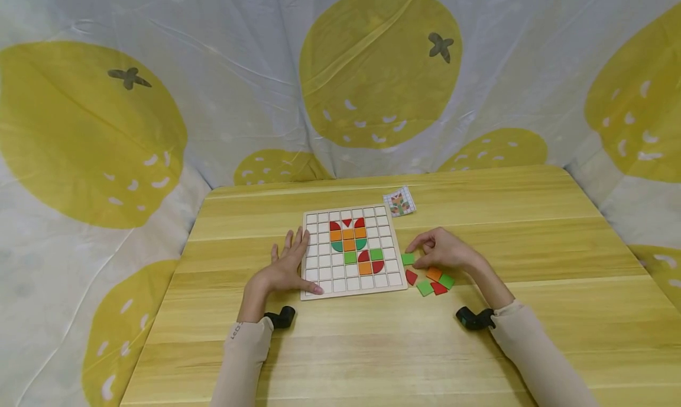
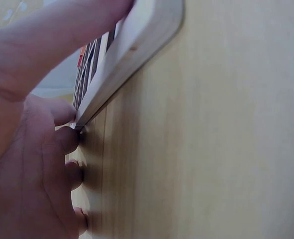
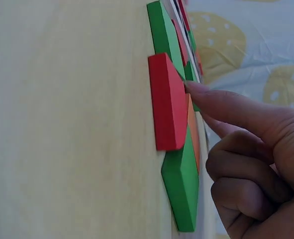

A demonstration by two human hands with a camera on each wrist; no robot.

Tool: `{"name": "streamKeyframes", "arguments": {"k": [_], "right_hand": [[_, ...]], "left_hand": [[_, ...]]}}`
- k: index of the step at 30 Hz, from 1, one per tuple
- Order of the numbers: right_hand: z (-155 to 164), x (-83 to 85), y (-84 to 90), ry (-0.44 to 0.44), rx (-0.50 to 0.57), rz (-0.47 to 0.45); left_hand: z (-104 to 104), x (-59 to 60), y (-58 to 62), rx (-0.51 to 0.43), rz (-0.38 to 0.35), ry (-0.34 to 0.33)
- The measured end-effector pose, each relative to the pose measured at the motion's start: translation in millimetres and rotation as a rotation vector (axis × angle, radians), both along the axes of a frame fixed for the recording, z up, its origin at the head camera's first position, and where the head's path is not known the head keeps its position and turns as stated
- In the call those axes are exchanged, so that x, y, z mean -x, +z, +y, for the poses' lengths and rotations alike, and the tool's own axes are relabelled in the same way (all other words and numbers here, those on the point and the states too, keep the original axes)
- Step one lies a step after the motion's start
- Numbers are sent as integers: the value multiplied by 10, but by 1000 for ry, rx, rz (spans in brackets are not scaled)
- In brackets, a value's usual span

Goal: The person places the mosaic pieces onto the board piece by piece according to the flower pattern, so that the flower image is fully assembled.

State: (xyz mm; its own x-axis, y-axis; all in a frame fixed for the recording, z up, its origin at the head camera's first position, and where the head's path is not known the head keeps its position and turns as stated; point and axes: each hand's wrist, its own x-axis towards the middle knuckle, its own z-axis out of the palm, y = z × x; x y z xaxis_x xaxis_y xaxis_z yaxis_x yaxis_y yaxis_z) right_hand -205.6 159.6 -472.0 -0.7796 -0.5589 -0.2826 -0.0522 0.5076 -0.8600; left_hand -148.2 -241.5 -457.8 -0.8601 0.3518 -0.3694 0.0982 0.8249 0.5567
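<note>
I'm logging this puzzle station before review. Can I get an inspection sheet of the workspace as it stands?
Surface: light wooden table, plank grain, no spills seen.
Job's things: white grid board lying flat, with red, orange and green tiles set in its middle cells; loose tiles in red, green and orange on the table to the board's right.
Clutter: small pattern card beyond the board's far right corner.
Hands: left hand flat, fingers straight, resting on the board's left edge; right hand over the loose tiles, fingers curled, fingertip touching a green tile.
Cables: nothing seen.
Surroundings: white cloth printed with yellow fruit behind and beside the table.
</note>
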Motion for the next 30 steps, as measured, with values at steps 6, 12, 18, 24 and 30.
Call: {"name": "streamKeyframes", "arguments": {"k": [6, 12, 18, 24, 30], "right_hand": [[12, 28, 16, -47, 3, 15], [-286, -40, 82, -41, 47, 23], [-768, -141, 75, 35, 86, 33], [-1088, -196, 81, 84, 80, 66], [-1113, -192, 61, 54, 71, 87]], "left_hand": [[1, 2, 1, 7, 0, 1], [0, -1, -8, 13, 0, 6], [-3, -11, -7, 7, -4, 10], [-3, -8, -1, 12, 3, 1], [11, 0, 15, 15, -5, 1]]}}
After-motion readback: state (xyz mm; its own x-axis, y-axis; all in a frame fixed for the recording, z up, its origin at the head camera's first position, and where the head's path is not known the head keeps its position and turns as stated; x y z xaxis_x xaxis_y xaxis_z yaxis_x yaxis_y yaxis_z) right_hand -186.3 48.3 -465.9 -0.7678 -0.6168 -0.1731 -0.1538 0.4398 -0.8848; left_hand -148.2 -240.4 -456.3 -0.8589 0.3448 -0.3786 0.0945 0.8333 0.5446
